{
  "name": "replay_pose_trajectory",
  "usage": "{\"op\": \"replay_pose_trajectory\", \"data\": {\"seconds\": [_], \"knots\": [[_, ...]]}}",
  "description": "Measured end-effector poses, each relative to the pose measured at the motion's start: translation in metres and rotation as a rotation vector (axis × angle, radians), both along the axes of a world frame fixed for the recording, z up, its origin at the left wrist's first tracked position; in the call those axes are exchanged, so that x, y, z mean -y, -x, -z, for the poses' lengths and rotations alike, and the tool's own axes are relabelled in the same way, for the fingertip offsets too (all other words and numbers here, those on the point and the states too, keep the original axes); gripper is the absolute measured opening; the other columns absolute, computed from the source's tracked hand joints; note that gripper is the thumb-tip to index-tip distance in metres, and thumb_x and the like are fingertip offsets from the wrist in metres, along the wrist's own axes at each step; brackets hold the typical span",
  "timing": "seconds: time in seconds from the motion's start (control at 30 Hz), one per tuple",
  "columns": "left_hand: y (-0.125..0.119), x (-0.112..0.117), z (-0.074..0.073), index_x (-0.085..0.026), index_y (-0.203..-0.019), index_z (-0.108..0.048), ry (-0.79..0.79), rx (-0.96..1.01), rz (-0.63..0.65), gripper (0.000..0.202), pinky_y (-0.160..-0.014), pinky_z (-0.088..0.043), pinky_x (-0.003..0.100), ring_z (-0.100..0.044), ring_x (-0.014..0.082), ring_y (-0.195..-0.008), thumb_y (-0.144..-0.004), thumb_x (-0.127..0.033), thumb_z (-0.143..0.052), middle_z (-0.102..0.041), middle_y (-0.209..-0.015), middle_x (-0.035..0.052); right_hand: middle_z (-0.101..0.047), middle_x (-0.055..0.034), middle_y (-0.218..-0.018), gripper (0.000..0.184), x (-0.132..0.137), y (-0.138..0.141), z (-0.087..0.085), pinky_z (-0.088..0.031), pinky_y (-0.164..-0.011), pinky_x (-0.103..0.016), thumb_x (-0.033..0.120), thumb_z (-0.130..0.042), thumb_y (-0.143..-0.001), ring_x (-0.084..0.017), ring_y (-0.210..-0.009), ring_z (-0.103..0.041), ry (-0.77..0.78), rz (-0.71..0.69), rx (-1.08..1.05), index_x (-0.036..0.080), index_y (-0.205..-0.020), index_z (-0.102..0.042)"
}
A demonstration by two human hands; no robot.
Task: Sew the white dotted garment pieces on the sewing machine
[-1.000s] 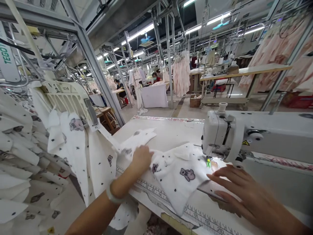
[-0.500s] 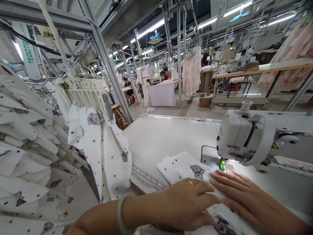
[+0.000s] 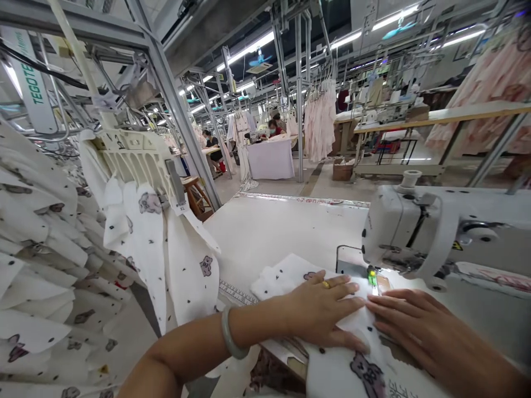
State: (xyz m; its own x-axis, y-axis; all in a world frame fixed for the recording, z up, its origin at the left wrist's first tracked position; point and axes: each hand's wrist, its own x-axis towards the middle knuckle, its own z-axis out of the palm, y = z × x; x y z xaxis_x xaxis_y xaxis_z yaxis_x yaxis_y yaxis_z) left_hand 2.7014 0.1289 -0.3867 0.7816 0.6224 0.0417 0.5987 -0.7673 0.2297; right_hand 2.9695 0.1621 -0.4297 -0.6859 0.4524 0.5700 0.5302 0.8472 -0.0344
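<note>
A white fabric piece [image 3: 286,272] printed with grey cartoon animals and dark dots lies on the sewing table [image 3: 265,232]. My left hand [image 3: 326,309], with a ring and a bangle, rests flat on it, fingers spread. Beside it, my right hand [image 3: 415,320] lies flat with fingers stretched out, its tips close to the presser foot [image 3: 373,281], which has a green and yellow part. The fabric's edge runs up to that foot. Over it stands the white sewing machine [image 3: 398,226]. Part of the cloth is hidden under my hands.
On the left, a cream hanger clamp [image 3: 136,152] holds matching printed pieces [image 3: 191,271], with more printed garments [image 3: 37,265] hanging beside it. A printed ruler strip [image 3: 236,293] runs along the table. Beyond are pink garments [image 3: 320,119], other workstations and seated people.
My left hand has moved forward and flattened out on the fabric, covering most of an animal print. My right hand stays near the presser foot. The view has shifted slightly.
</note>
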Motion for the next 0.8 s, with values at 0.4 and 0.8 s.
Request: {"op": "replay_pose_trajectory", "data": {"seconds": [0.4, 0.8], "knots": [[-0.026, -0.041, 0.01, -0.016, -0.158, -0.04, 0.138, -0.007, -0.006, 0.06, -0.13, -0.022, 0.055, -0.027, 0.0273, -0.159, -0.11, -0.053, -0.039, -0.036, -0.169, 0.0139, -0.076, -0.0001, -0.126, 0.036, -0.012, -0.018, 0.019, -0.052, -0.093, -0.053, 0.05, -0.052, -0.105, -0.031, -0.106, -0.075, 0.055, 0.059, 0.026, 0.037, -0.132, -0.072], [-0.027, -0.037, 0.005, -0.018, -0.159, -0.039, 0.213, 0.02, -0.055, 0.058, -0.132, -0.017, 0.052, -0.024, 0.0258, -0.161, -0.111, -0.05, -0.038, -0.033, -0.17, 0.0118, -0.079, -0.0007, -0.118, 0.031, -0.006, -0.024, 0.006, -0.042, -0.108, -0.047, 0.045, -0.05, -0.107, -0.026, -0.105, -0.074, 0.145, 0.084, 0.03, 0.035, -0.12, -0.077]]}}
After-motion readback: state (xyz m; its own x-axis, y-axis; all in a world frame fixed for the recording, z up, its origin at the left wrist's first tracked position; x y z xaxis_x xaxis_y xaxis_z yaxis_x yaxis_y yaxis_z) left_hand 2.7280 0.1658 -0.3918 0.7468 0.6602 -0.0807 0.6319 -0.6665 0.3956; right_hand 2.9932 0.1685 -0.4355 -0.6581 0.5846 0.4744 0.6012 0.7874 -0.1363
